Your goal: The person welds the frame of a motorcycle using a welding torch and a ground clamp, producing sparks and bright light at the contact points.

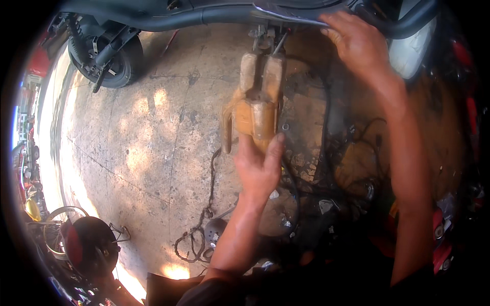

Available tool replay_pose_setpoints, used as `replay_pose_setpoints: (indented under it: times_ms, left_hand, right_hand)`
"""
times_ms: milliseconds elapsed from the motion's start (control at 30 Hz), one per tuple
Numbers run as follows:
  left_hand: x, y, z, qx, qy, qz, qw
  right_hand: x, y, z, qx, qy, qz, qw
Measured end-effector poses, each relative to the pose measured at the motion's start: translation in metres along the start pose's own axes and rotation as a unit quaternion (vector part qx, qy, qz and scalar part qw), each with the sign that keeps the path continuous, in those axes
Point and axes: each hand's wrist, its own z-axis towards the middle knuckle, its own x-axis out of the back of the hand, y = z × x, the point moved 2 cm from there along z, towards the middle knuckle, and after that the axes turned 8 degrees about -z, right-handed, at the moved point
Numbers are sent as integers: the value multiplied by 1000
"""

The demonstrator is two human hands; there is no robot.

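Note:
My left hand (259,168) is closed round the rear of a worn yellow-and-tan tool (255,112) in the middle of the view. Two parallel tan blocks form its far end, and a curved piece stands off its left side. What kind of tool it is, I cannot make out. Beyond it, thin metal rods and a small bracket (263,35) show under a dark tube (178,19). At the upper right, my right hand (357,46) is raised, its fingers closed on the edge of a thin flat sheet (293,17) against the dark bodywork.
A motorbike wheel (115,61) with a shock absorber stands at the upper left. Cables (326,132) tangle over the stained concrete floor (143,117). A looped cord (191,245) lies near my left forearm. A round dark object (92,245) and a wire-rimmed one stand lower left.

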Motion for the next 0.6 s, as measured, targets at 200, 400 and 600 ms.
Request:
replay_pose_setpoints:
  times_ms: [200, 400, 600]
  left_hand:
    - [4, -10, -2, 89, -24, -117, 989]
    - [9, -36, -51, 261, 8, -324, 909]
    - [0, -20, -39, 132, -10, -192, 972]
  right_hand:
    - [-1, 4, -2, 4, 2, -15, 1000]
    - [7, -1, 5, -5, -39, -24, 999]
    - [13, -1, 4, 8, -6, 34, 999]
